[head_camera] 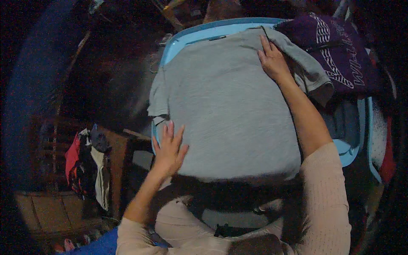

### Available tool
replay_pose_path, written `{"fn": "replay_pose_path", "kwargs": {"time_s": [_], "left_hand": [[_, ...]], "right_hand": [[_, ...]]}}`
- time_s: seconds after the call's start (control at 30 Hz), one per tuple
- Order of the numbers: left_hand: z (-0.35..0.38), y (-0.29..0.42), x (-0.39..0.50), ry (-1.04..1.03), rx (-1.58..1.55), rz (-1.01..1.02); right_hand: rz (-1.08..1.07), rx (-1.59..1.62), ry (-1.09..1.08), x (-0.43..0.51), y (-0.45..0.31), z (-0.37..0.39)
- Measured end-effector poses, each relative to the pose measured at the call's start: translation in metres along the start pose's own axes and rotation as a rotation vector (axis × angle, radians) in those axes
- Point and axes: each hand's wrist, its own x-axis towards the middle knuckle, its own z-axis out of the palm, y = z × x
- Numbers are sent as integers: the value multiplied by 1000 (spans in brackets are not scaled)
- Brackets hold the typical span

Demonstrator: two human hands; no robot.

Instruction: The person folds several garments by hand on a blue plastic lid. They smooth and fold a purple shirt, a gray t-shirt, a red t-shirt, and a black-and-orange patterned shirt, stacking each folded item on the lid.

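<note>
A grey short-sleeved T-shirt lies spread out in front of me, its hem towards my body. It rests over a light blue plastic tub, whose rim shows beyond the collar. My left hand is at the shirt's lower left edge, palm down with fingers spread. Near the upper right shoulder, my right hand lies on the cloth, fingers extended and slightly apart. Neither hand grasps the fabric. The right sleeve hangs outward beyond my right forearm.
A dark purple garment with white lettering lies at the upper right, beside the shirt. More light blue plastic shows on the right. At left, small clothes hang beside a brown wooden piece of furniture. Blue material lies at lower left.
</note>
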Motion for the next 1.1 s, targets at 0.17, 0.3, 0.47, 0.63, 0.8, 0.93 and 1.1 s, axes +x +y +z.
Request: {"fn": "replay_pose_path", "kwargs": {"time_s": [0.17, 0.3, 0.47, 0.63, 0.8, 0.93, 1.1], "left_hand": [[39, 16, -78, 160, -286, 29], [65, 48, -105, 428, -441, 2], [107, 47, -95, 633, -1103, -300], [132, -1, -72, 355, -1121, -436], [142, -11, -69, 183, -1486, -576], [157, -36, -75, 257, -1326, -663], [137, 0, -85, 389, -1698, -641]], "right_hand": [[-145, -208, -200, -4, 8, -10], [-233, -455, -567, -44, -47, -46], [-285, -302, -543, -156, -58, -108], [-92, -385, -441, -238, -65, -161], [-3, -228, 70, -297, -54, -175], [272, -196, 193, -314, -62, -167], [640, 6, 383, -349, -47, -145]]}}
